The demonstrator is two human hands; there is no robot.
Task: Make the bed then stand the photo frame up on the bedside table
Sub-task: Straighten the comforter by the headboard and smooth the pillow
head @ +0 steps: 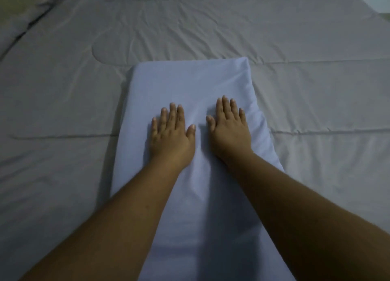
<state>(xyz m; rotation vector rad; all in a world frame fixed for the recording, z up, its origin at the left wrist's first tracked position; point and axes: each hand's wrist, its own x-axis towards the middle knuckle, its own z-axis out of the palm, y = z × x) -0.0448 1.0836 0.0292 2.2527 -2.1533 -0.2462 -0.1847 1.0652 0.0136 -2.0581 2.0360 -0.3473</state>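
Two bare forearms reach forward from the bottom edge of the view, one on each side, and end in hands laid flat on a pale bluish-white rectangular pillow (190, 86). This pillow lies lengthwise away from the camera on a grey quilted bedcover (316, 80), its far short end square and its near end running out of view between the arms. On the pillow's left half, the left hand (169, 137) rests palm down, its fingers (172, 114) straight and close together, the thumb angled out toward the middle. Beside it, the right hand (230, 133) lies palm down on the right half, fingers likewise extended and only slightly apart, the thumb pointing inward. Neither hand touches the other, and neither holds anything; a strip of pillow fabric shows between the thumbs. Creases and stitched lines cross the bedcover, which spreads over the whole bed around the pillow. At the far left a dark fold (35, 21) runs diagonally through the cover.
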